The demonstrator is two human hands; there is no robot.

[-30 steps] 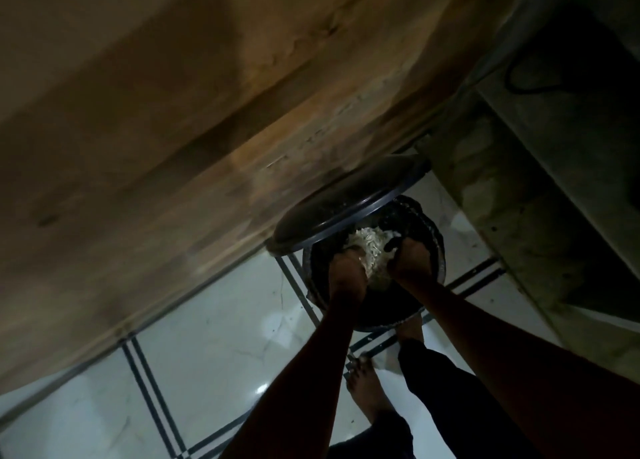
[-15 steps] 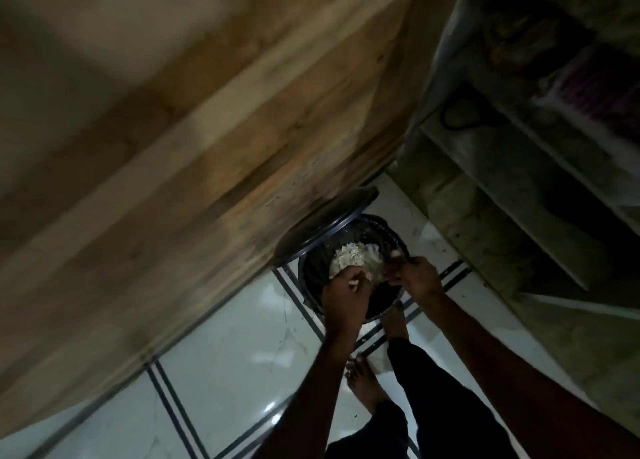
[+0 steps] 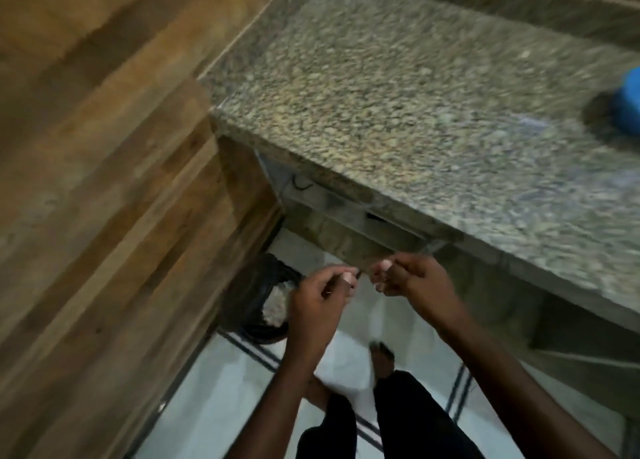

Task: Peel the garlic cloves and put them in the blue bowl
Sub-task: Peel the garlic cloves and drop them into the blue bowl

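Both hands hang in the air just below the front edge of the speckled granite counter (image 3: 398,88), close together but not touching. The left hand (image 3: 320,306) has its fingers curled with the thumb against the fingertips; whether it pinches anything is too blurred to tell. The right hand (image 3: 414,283) is likewise curled, fingertips bunched toward the left hand, and I cannot tell if something small sits between them.

The blue bowl (image 3: 627,107) stands on the counter at its far right, cut off by the picture's edge — well apart from both hands. No garlic clove can be made out on the counter or in the bowl from here.

Below the counter's left end, just left of the left hand, a dark round bin (image 3: 256,302) sits on the pale tiled floor (image 3: 221,389) with a heap of whitish scraps (image 3: 277,304) inside — likely garlic skins, though blur hides the detail. A wood-grain panel (image 3: 104,181) runs along the counter's left side, touching it. Under the counter, bare feet and dark trouser legs (image 3: 408,413) show on the floor.
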